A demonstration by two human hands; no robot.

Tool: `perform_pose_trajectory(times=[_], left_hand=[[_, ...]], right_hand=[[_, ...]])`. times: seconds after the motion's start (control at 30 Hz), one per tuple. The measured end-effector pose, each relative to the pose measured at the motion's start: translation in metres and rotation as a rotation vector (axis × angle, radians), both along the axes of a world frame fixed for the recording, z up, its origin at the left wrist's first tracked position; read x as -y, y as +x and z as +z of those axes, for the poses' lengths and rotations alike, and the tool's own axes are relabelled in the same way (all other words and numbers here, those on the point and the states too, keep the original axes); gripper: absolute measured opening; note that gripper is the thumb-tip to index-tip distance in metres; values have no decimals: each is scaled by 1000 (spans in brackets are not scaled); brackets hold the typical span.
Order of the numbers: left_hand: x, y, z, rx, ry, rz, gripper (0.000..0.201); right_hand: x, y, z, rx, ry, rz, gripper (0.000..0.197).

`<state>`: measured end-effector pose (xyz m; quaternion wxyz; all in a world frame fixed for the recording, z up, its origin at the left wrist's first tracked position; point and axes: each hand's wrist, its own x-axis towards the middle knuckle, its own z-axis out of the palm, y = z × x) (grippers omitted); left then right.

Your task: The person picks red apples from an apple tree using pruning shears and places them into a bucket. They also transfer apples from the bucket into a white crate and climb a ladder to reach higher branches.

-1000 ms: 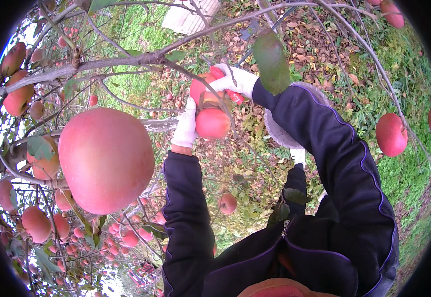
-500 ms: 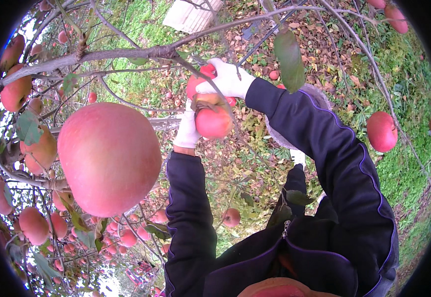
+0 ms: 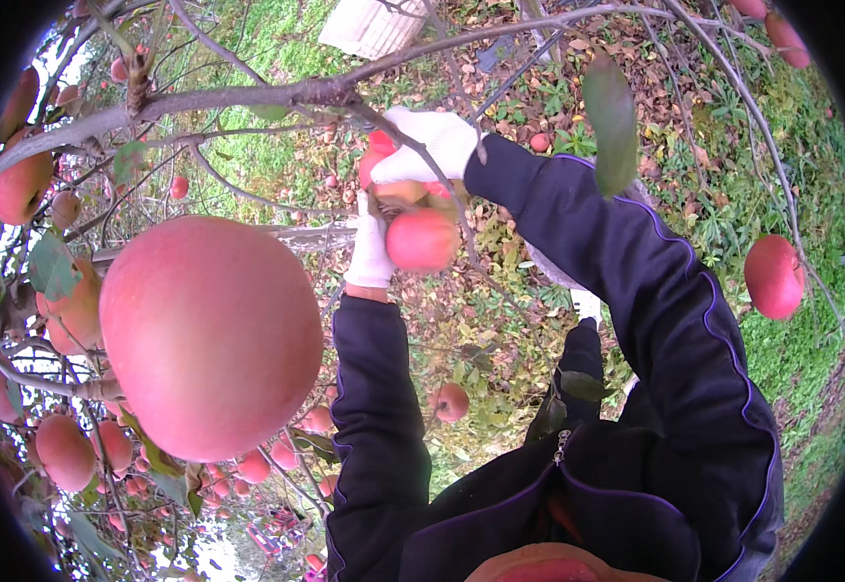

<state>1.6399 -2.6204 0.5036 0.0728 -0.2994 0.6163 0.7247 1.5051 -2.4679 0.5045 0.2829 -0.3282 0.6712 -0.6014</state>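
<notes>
One lower apple (image 3: 422, 240) and one upper apple (image 3: 401, 192) are framed by the left hand (image 3: 371, 254) and the right hand (image 3: 429, 147).
The lower is flanked from the left, the upper partly covered, apparently for steadiness; how closed either grip is cannot be told, fingers being hidden. White fabric is set against smooth, rounded skins, near a rough grey branch (image 3: 248, 95).

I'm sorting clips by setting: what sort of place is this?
Probably an apple orchard: red apples hang among branches, with grass and fallen leaves below.
</notes>
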Motion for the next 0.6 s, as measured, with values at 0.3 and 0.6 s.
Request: perform_pose_trajectory(times=[0.3, 0.6], left_hand=[[-10, -6, -6, -191, 309, 174, 63], [-29, 14, -6, -143, 261, 118, 59]], right_hand=[[29, -16, -8, -267, 74, -73, 72], [-6, -10, -34, 556, -273, 156, 69]])
